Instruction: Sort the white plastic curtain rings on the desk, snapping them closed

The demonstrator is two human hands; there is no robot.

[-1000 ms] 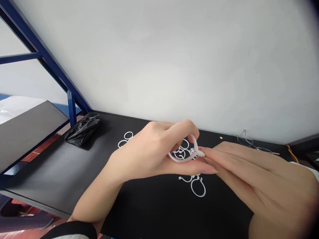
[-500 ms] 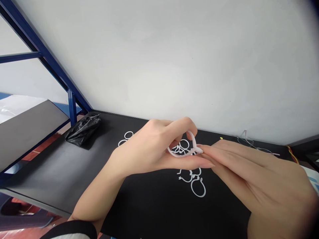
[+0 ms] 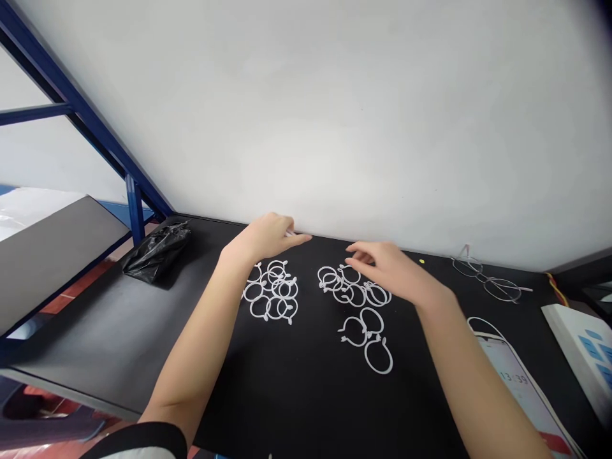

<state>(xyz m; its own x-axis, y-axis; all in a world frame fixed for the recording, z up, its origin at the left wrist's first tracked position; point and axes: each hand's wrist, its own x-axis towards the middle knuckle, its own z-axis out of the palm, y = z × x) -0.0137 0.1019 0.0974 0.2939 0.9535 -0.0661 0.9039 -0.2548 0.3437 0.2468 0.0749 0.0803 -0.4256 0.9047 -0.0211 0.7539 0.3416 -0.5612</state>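
My left hand (image 3: 273,237) is raised over the far side of the left pile. Its fingers are curled around a white plastic ring (image 3: 289,234), of which only a small piece shows. My right hand (image 3: 377,260) hovers at the back of the right pile, its bent fingers apart from the thumb and nothing seen in them. Below the left hand lie several overlapping white rings (image 3: 261,307) with small end tabs. In the right pile are several more rings (image 3: 356,303); one nearer me (image 3: 378,357) shows a gap between its ends.
A black plastic bag (image 3: 157,252) lies at the left on the black table (image 3: 296,401). Wire-framed glasses (image 3: 500,288) rest by the wall at the right. Nearer me are a phone (image 3: 514,376), partly behind my right forearm, and a white box with blue print (image 3: 574,338).
My hands have drawn apart and away from me. The right hand has let go of the white ring, which went left with my left hand. Both piles are now uncovered.
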